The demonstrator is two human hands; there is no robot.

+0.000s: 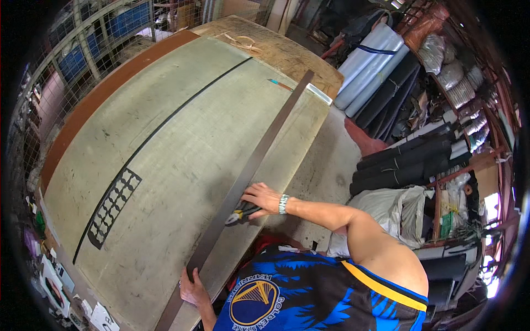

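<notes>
A long dark flat bar point(274, 132) lies diagonally near the right edge of the pale work board point(160, 160). My left hand point(193, 287) grips the bar at its lower end, thumb on top. My right hand point(264, 199), with a beaded band on the wrist, rests at the bar's middle, fingertips reaching its edge, and holds a yellow-and-black plier-like tool point(236, 215) under the palm. Left of the bar lie a long thin black strip point(164, 122) and a black cut-out grid piece point(115, 207). A small teal-and-orange item point(280, 84) lies near the far end.
A brown board edge point(105, 85) and a wire-mesh cage point(77, 55) stand left. A wooden panel point(265, 41) with pale loops is at the back. Wrapped rolls point(367, 66), dark rolls point(400, 171) and white sacks point(392, 212) crowd the right. Papers point(105, 317) sit lower left.
</notes>
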